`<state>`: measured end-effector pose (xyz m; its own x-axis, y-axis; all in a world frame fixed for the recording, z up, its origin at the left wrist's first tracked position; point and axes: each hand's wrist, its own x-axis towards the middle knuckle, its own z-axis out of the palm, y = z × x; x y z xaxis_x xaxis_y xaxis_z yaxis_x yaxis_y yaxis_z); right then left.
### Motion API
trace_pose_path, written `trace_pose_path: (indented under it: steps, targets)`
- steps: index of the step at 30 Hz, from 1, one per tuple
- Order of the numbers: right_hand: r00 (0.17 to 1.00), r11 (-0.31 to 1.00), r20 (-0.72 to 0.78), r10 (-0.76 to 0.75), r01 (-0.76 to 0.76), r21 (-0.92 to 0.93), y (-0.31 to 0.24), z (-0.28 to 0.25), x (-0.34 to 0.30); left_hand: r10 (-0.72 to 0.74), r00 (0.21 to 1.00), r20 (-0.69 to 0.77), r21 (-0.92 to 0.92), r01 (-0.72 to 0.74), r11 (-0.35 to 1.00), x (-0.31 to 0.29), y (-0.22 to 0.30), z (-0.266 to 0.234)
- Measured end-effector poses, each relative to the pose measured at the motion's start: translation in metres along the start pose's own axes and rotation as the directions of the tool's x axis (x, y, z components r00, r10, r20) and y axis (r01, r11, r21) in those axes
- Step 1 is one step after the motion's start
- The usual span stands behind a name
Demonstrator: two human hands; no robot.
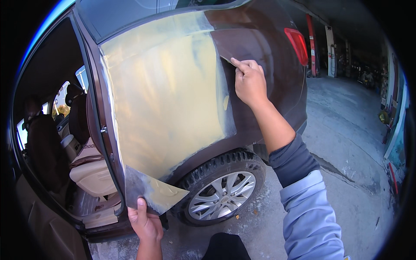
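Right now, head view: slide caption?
Left hand holds a dark, flat, paste-smeared board; right hand, a thin, flat tool beside a yellow patch on a maroon car.

And there, right of the yellow-coated panel, the right grip swallowed most of a thin spreader, just a sliver peeking out! Below the panel, the left grip had fingers vanishing behind a paste-smeared plate, its forearm running off the lower edge. So did the blue-grey sleeve, lower right of the panel! Above the panel, the window lost its top; far right of it, clutter sat too dim to name.
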<state>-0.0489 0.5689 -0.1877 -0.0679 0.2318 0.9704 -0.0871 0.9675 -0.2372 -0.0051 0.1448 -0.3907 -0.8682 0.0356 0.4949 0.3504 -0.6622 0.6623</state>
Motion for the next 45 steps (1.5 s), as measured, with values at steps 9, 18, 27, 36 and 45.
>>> trace_pose_path:
  steps: [9, 18, 27, 36, 45]
  targets:
    - [1.000, 1.000, 0.015, 0.007, -0.007, 0.008, -0.007, 0.009, 0.042, -0.018, 1.000, -0.022, 0.010, 0.018, 1.000, 0.002, -0.002, -0.002]
    - [0.975, 0.997, 0.221, -0.035, 0.019, 0.073, -0.007, 0.003, 0.046, -0.036, 0.999, -0.040, -0.033, 0.035, 0.999, 0.005, -0.008, -0.006]
    - [0.978, 0.992, 0.177, -0.107, 0.094, 0.082, 0.009, -0.010, 0.040, -0.042, 0.999, -0.030, -0.035, 0.041, 0.999, 0.002, -0.012, 0.003]
    - [0.961, 0.998, 0.273, -0.052, 0.037, 0.060, 0.005, -0.003, 0.064, -0.045, 0.998, -0.037, -0.028, 0.044, 0.999, 0.002, -0.010, -0.004]
    - [0.940, 0.988, 0.311, -0.143, 0.118, 0.099, 0.008, -0.011, 0.034, -0.073, 0.997, -0.030, -0.057, 0.071, 0.996, 0.004, -0.019, 0.001]
